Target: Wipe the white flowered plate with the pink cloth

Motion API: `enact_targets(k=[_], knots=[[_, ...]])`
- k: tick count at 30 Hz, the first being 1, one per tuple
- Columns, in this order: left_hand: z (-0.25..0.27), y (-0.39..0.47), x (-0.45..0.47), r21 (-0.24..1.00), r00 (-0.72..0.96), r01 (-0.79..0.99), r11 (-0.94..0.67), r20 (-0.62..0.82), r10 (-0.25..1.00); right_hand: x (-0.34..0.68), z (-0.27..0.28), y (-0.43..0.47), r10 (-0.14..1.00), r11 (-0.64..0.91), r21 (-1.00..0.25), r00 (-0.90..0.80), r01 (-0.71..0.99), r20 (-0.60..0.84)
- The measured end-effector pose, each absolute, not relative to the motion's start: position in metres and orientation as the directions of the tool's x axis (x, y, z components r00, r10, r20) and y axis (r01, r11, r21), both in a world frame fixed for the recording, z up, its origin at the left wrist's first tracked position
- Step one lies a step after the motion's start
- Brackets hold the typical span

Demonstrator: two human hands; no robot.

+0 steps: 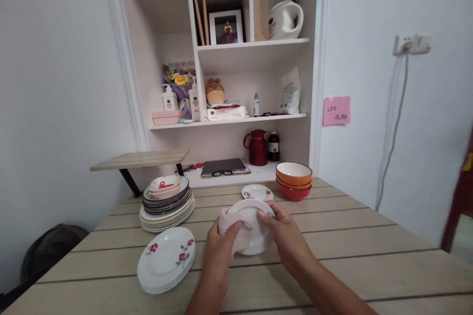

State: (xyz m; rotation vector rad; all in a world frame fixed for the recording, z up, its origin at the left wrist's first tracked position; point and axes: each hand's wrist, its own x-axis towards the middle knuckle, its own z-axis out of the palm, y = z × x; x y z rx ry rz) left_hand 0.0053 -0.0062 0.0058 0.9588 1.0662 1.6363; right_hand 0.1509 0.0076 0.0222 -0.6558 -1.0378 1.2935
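A small white plate point(254, 229) is held tilted up above the table between both hands. My left hand point(221, 251) is closed on a pale pink cloth point(232, 231), which is pressed over the plate's left edge. At the plate's right rim, my right hand point(286, 234) grips it with the thumb on the near face and the fingers behind. Just beyond lies another small plate with red flowers point(257, 192). To the left is a short stack of white flower-patterned plates point(166, 258).
A taller stack of plates point(166, 211), topped by small dishes point(164, 184), stands at the back left by a raised wooden stand point(142, 158). Orange and red bowls point(294, 182) are stacked at the back right. Behind the slatted table point(354, 256) are a red jug point(257, 148) and laptop point(223, 166).
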Motion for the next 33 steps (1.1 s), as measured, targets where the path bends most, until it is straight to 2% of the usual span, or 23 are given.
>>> enact_targets(k=[2,5,9,12,15,17,20,23,25,27,33], knots=[[0.005,-0.008,0.006,0.918,-0.208,-0.369,-0.143,0.068,0.976,0.15,0.021,0.009,0.978,0.158,-0.835,-0.036,-0.528,0.207],[0.003,-0.009,0.005,0.905,-0.188,-0.413,-0.105,0.028,0.982,0.148,0.018,0.012,0.988,0.08,-0.803,-0.059,-0.591,0.142],[-0.002,-0.004,0.002,0.932,-0.302,-0.32,-0.167,0.066,0.951,0.145,0.016,0.012,0.988,0.0,-0.804,-0.122,-0.595,0.091],[-0.004,-0.001,0.0,0.956,-0.385,-0.204,-0.209,0.118,0.915,0.146,0.02,0.009,0.98,-0.001,-0.844,-0.169,-0.537,0.106],[0.0,-0.004,0.001,0.961,-0.427,-0.119,-0.248,0.176,0.887,0.15,0.028,0.004,0.967,0.166,-0.92,-0.122,-0.356,0.222],[0.005,-0.009,0.001,0.954,-0.412,-0.053,-0.296,0.249,0.876,0.153,0.034,0.001,0.931,0.346,-0.931,-0.081,-0.114,0.356],[0.009,-0.014,0.002,0.916,-0.357,0.088,-0.392,0.396,0.846,0.158,0.039,-0.001,0.85,0.526,-0.828,-0.094,0.195,0.518],[0.009,-0.016,0.002,0.816,-0.234,0.261,-0.515,0.571,0.787,0.162,0.039,0.0,0.782,0.621,-0.716,-0.185,0.319,0.596],[0.008,-0.017,0.003,0.752,-0.167,0.33,-0.57,0.641,0.749,0.164,0.038,0.001,0.758,0.651,-0.682,-0.244,0.332,0.605],[0.008,-0.017,0.003,0.729,-0.151,0.356,-0.585,0.663,0.734,0.165,0.038,0.001,0.765,0.644,-0.699,-0.271,0.312,0.584],[0.009,-0.017,0.006,0.81,-0.226,0.292,-0.508,0.574,0.787,0.165,0.039,-0.002,0.841,0.502,-0.856,-0.302,0.125,0.449]])
